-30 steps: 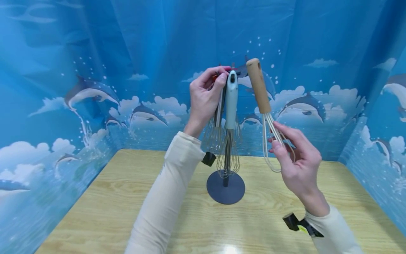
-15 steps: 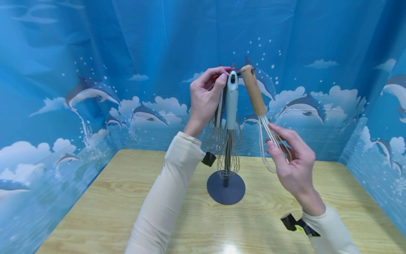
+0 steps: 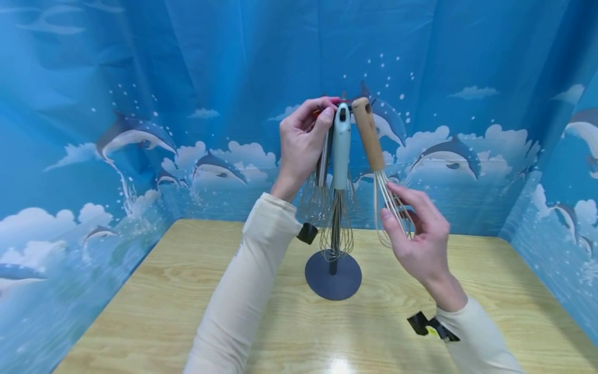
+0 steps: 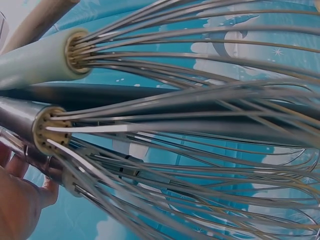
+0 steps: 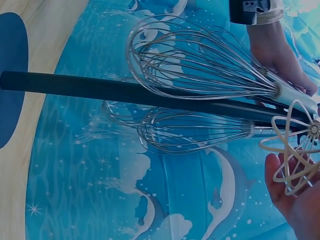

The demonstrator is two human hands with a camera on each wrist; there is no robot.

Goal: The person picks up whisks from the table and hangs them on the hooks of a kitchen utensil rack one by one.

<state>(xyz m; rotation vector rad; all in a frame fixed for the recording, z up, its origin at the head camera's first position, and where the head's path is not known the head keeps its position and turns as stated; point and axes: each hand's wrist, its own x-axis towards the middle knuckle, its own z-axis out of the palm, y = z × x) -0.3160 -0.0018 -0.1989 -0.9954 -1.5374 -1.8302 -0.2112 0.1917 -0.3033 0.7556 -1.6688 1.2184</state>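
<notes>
A dark upright stand with a round base point(image 3: 333, 288) carries several hanging whisks. My left hand point(image 3: 301, 143) pinches the stand's top, thumb and forefinger beside the end of a pale blue whisk handle point(image 3: 341, 150). Steel-handled whisks point(image 3: 321, 174) hang close to that hand; their handles also show in the left wrist view. My right hand point(image 3: 420, 236) holds a wooden-handled whisk point(image 3: 369, 135) by its cream wires point(image 5: 285, 150), handle up and leaning left. The end of its handle overlaps a dark hook at the stand's top, right of the pale blue handle.
The stand rests on a light wood table point(image 3: 210, 270). A blue curtain point(image 3: 224, 67) printed with dolphins rises behind the table and along both sides. Black cameras point(image 3: 308, 234) are strapped to both wrists.
My right hand has carried the wooden-handled whisk left, and its handle end has come lower, up to the stand's top. The left hand has stayed in place.
</notes>
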